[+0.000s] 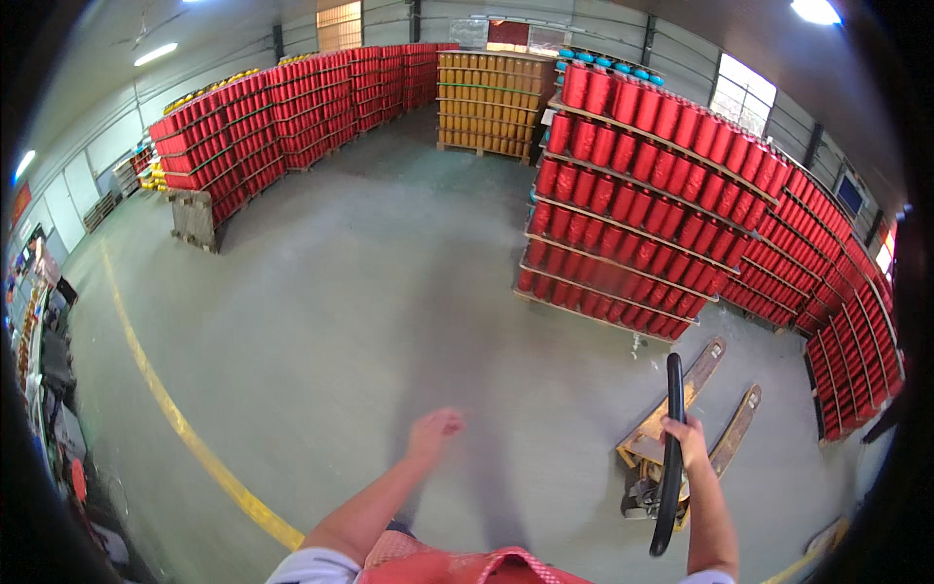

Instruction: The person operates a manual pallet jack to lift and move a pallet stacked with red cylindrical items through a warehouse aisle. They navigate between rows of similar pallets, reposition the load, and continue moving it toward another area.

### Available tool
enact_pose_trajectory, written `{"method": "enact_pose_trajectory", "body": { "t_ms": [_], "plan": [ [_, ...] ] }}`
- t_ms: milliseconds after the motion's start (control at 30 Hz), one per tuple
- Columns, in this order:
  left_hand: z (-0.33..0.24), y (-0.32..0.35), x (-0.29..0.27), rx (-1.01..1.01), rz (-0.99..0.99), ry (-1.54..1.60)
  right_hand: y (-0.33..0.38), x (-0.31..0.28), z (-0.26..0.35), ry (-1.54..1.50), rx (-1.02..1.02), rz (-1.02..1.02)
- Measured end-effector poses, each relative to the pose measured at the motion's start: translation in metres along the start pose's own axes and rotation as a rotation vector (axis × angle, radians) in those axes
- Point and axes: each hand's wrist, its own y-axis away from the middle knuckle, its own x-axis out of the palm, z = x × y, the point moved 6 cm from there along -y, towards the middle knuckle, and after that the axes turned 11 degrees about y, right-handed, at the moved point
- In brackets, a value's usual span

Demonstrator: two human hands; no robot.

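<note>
My right hand [689, 440] is wrapped round the black handle [670, 496] of a yellow pallet jack [644, 446]. The handle stands up in front of the jack's body, and the two worn forks point away from me toward the stacks at the right. My left hand [435, 434] hangs over the grey floor in front of me, its fingers loosely curled with nothing seen in them. It touches no object.
Tall layered stacks of red canisters [632, 204] stand ahead on the right, with more red stacks [263, 127] at the far left. A gold stack [489, 102] stands at the back. A yellow floor line [185, 428] curves along the left, beside a cluttered bench [39, 360] and a person [49, 268].
</note>
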Motion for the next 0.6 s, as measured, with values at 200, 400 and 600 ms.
{"method": "enact_pose_trajectory", "body": {
  "t_ms": [200,400,600],
  "plan": [
    [-0.130,-0.035,-0.208,-0.050,-0.147,-0.058,-0.119,0.205,0.046,0.096,0.079,-0.146],
    [-0.218,-0.131,-0.336,0.063,-0.189,0.004,-0.225,0.367,0.091,0.190,0.115,-0.261],
    [-0.327,-0.309,-0.440,0.109,-0.168,-0.009,-0.274,0.502,0.182,0.242,0.182,-0.291]
  ]
}}
